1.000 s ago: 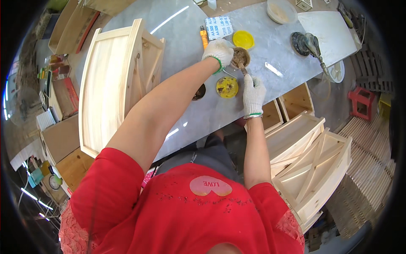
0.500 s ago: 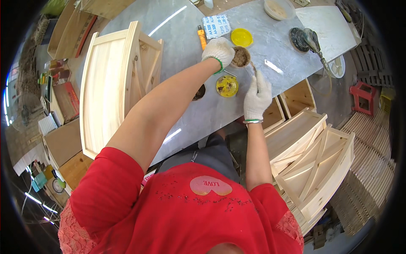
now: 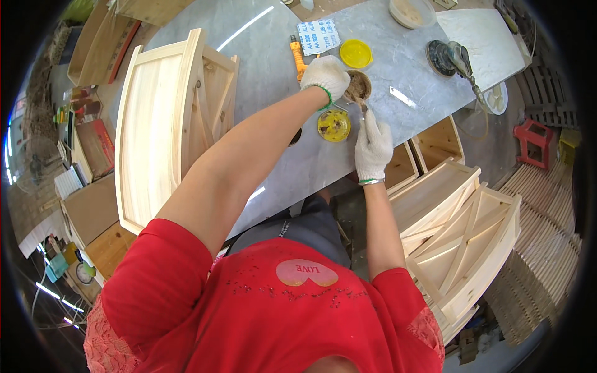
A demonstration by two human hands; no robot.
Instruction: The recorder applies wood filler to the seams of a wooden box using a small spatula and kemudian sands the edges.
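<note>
Bracing the tub (image 3: pixel 359 86) appears to be the function of the left hand (image 3: pixel 326 76), which sits against the tub's left side on the grey table (image 3: pixel 410 65). This placement probably limits sliding while the tool (image 3: pixel 363 107) bears on the near side of the rim. The brown paste (image 3: pixel 357 82) lies inside the tub, within reach of the tool tip.

Right hand (image 3: pixel 374 148): positioned on the near side of the tub, fingers closed narrowly around the tool handle, with the working end directed away from the body and into the tub. Such a grip likely favours fine control of the tip.

Left hand: back of the glove uppermost, fingers mostly hidden. Contact with the tub is apparent; finger spread and firmness cannot be determined.

Adjacent items: one yellow lid (image 3: pixel 356 54) lies just beyond the tub; a paste-smeared lid (image 3: pixel 334 126) lies on the near side, presumably within convenient reach. The cutter (image 3: pixel 297 58) lies beyond the left hand. The sander (image 3: pixel 443 61) rests well apart, to the right.
</note>
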